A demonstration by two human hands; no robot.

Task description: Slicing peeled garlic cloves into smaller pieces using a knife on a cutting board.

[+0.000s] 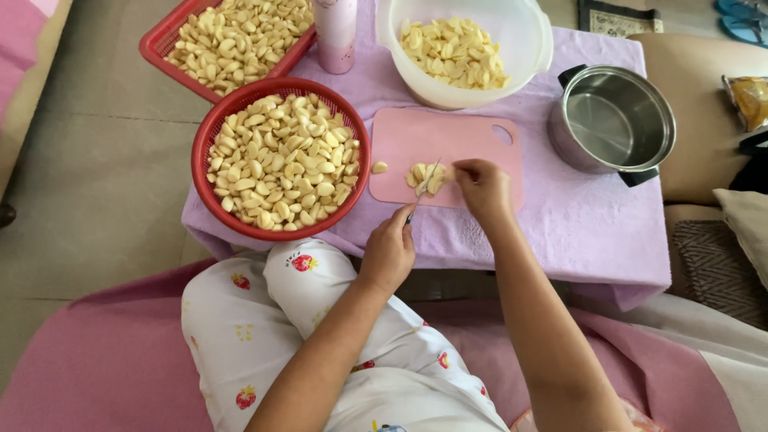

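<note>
My left hand (390, 250) grips a small knife (424, 186) whose blade lies across a little heap of peeled garlic cloves (424, 178) on a pink cutting board (472, 140). My right hand (482, 186) rests on the board at the right side of that heap, fingertips pressing on the cloves. One loose clove (380, 167) lies at the board's left edge.
A round red basket (204, 172) full of peeled garlic stands left of the board, a red rectangular tray (156, 48) of garlic behind it. A white bowl (528, 40) of garlic sits at the back, a steel pot (612, 120) at the right, a pink bottle (336, 32) between. Lilac cloth (592, 232) covers the low table.
</note>
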